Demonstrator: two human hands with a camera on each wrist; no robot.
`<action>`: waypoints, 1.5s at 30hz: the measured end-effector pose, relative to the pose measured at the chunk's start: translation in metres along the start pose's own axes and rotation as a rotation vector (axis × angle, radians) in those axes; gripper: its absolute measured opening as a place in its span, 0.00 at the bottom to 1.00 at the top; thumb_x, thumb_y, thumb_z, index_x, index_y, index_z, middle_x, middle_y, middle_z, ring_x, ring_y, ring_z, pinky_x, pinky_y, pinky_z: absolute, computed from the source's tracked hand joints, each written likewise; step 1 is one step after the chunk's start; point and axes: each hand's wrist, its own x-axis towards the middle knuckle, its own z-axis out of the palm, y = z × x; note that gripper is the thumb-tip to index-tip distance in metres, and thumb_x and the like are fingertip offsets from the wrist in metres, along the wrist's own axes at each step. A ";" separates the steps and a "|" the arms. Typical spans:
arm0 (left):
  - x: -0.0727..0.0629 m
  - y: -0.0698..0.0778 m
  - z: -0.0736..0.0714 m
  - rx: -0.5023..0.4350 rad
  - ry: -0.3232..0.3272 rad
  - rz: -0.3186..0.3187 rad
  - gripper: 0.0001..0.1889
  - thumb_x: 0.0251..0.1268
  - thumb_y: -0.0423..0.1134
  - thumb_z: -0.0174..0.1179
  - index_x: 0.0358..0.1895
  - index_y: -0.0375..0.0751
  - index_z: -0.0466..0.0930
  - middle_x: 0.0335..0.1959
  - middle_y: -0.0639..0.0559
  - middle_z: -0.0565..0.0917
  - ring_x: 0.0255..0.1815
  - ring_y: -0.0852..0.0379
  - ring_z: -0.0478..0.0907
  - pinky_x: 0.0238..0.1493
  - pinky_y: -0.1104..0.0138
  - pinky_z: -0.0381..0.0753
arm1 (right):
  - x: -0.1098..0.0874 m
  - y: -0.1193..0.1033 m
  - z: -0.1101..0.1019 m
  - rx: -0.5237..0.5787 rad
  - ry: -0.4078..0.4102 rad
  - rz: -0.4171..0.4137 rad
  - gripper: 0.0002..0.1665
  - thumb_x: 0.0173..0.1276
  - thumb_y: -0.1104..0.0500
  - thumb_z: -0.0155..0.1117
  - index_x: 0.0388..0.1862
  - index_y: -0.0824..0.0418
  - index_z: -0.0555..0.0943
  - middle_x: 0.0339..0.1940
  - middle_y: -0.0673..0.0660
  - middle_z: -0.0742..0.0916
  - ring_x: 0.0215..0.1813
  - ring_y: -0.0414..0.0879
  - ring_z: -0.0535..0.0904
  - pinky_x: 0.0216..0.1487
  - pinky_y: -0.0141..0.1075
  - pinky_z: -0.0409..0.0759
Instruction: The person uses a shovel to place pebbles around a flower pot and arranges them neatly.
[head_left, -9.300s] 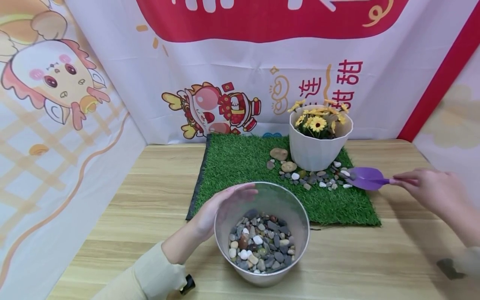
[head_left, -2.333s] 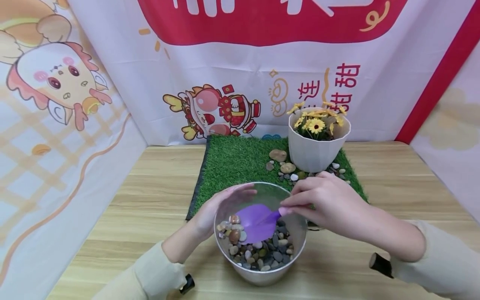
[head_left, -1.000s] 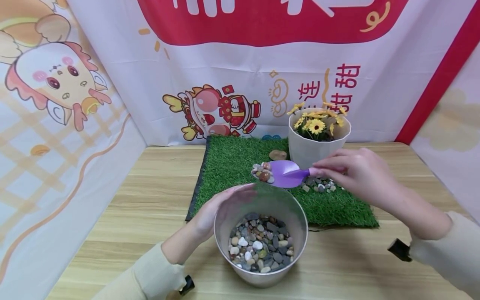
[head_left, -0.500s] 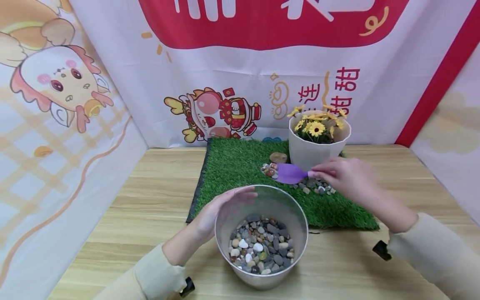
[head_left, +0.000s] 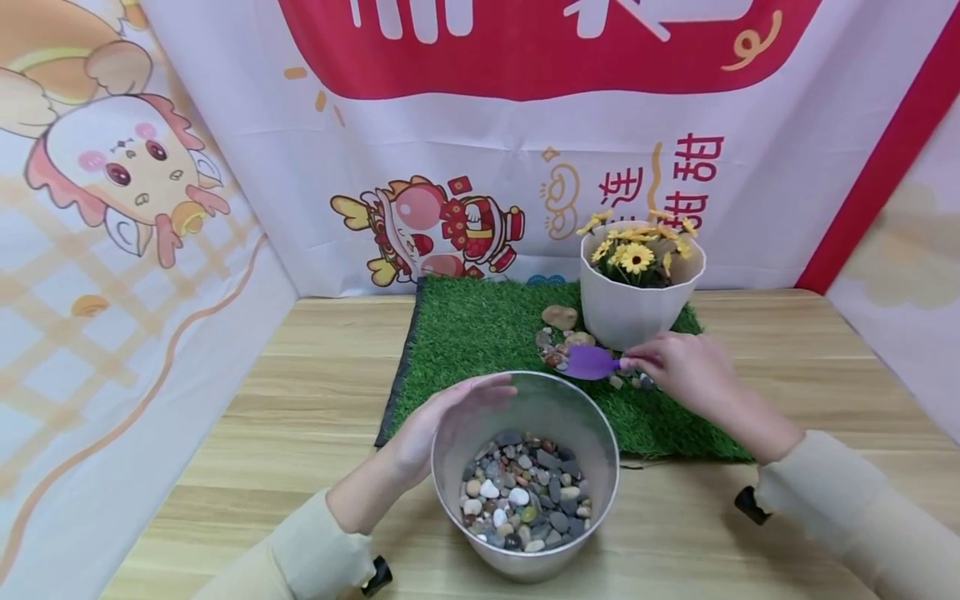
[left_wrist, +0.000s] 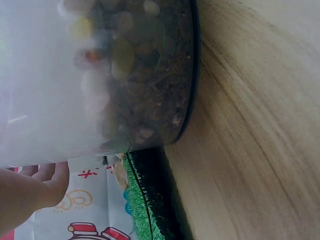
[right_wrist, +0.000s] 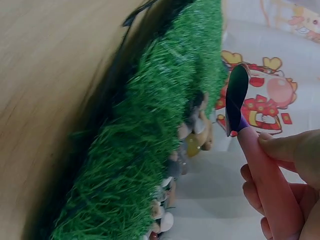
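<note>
My right hand point(head_left: 690, 371) grips the pink handle of a purple trowel point(head_left: 588, 364); the right wrist view shows thumb and fingers around the handle point(right_wrist: 267, 182). Small pebbles point(head_left: 555, 357) lie at the trowel's tip, close over the turf in front of the flowerpot. My left hand point(head_left: 416, 429) rests with straight fingers against the outside of a translucent bucket point(head_left: 525, 565), fingertips near its rim. Mixed grey, white and brown pebbles point(head_left: 528, 500) cover the bucket's bottom. Through its wall, the left wrist view shows stones above a dark, soil-like layer point(left_wrist: 160, 100).
A white pot point(head_left: 637, 312) with yellow flowers point(head_left: 636, 257) stands at the back right of a green turf mat point(head_left: 472, 333). Larger brown stones point(head_left: 559, 317) and loose pebbles point(head_left: 643, 381) lie around its base. The wooden table point(head_left: 300, 375) meets a printed cloth backdrop point(head_left: 487, 125).
The trowel scooped pebbles from the bucket, rose over its rim and has come down toward the turf before the pot. Earlier it was at the pot's right. My left hand has stayed on the bucket.
</note>
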 end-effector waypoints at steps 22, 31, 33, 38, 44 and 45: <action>0.001 0.000 0.002 0.001 0.012 -0.021 0.29 0.86 0.46 0.31 0.76 0.29 0.61 0.73 0.35 0.70 0.75 0.40 0.66 0.77 0.51 0.58 | 0.005 -0.001 0.002 -0.121 0.005 -0.072 0.07 0.66 0.54 0.74 0.32 0.56 0.91 0.24 0.49 0.86 0.22 0.46 0.79 0.21 0.44 0.70; 0.000 0.000 0.001 0.010 0.002 -0.005 0.29 0.86 0.46 0.31 0.76 0.28 0.61 0.73 0.34 0.70 0.74 0.40 0.66 0.77 0.51 0.59 | -0.009 0.012 0.001 -0.122 0.186 -0.162 0.06 0.61 0.57 0.78 0.35 0.59 0.92 0.32 0.57 0.90 0.33 0.54 0.86 0.31 0.49 0.74; 0.000 0.000 0.000 0.011 0.002 -0.005 0.29 0.86 0.46 0.31 0.76 0.29 0.61 0.73 0.34 0.70 0.75 0.40 0.66 0.77 0.51 0.59 | -0.010 0.014 0.002 -0.141 0.260 -0.226 0.07 0.58 0.59 0.79 0.34 0.60 0.92 0.31 0.57 0.89 0.31 0.55 0.85 0.32 0.49 0.74; -0.001 0.000 0.001 0.004 0.001 -0.012 0.29 0.86 0.46 0.30 0.77 0.29 0.60 0.74 0.35 0.70 0.75 0.41 0.66 0.77 0.51 0.58 | -0.011 0.021 0.007 -0.170 0.357 -0.332 0.08 0.56 0.60 0.76 0.33 0.63 0.91 0.29 0.59 0.87 0.29 0.56 0.83 0.31 0.49 0.74; 0.000 0.000 0.001 0.003 0.001 -0.012 0.29 0.86 0.46 0.30 0.77 0.29 0.60 0.73 0.35 0.70 0.75 0.41 0.66 0.77 0.50 0.58 | -0.014 0.028 0.009 -0.170 0.392 -0.358 0.35 0.82 0.40 0.47 0.35 0.64 0.91 0.28 0.60 0.87 0.28 0.56 0.82 0.32 0.50 0.75; 0.000 0.000 0.001 0.006 0.002 -0.011 0.29 0.86 0.46 0.31 0.77 0.29 0.60 0.73 0.35 0.70 0.75 0.41 0.66 0.77 0.50 0.58 | -0.014 0.029 0.008 -0.172 0.397 -0.355 0.38 0.83 0.39 0.43 0.35 0.64 0.91 0.28 0.60 0.87 0.28 0.57 0.82 0.32 0.51 0.74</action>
